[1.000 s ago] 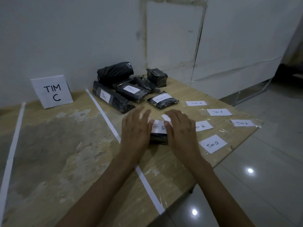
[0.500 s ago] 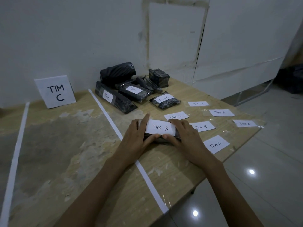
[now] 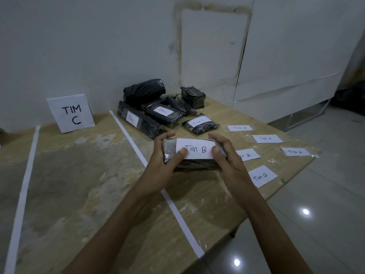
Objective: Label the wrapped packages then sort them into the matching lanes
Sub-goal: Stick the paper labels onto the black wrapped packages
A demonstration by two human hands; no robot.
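Black-wrapped package (image 3: 194,165) w/ a white "Tim B" label (image 3: 195,148) is held above the wooden table (image 3: 79,184), gripped at both ends: left hand (image 3: 164,155) and right hand (image 3: 225,155), thumbs pressing the label's edges. "TIM C" sign (image 3: 71,113) stands by the wall.

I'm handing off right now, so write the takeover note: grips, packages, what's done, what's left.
Left grip and right grip hold the Tim B package by its ends.
Done: it is labelled; three Tim C packages are labelled too, lying right of the tape line, outside the lane of the TIM C sign.
Left: label the bare packages at the back from the loose labels, then sort everything. No B lane in view.
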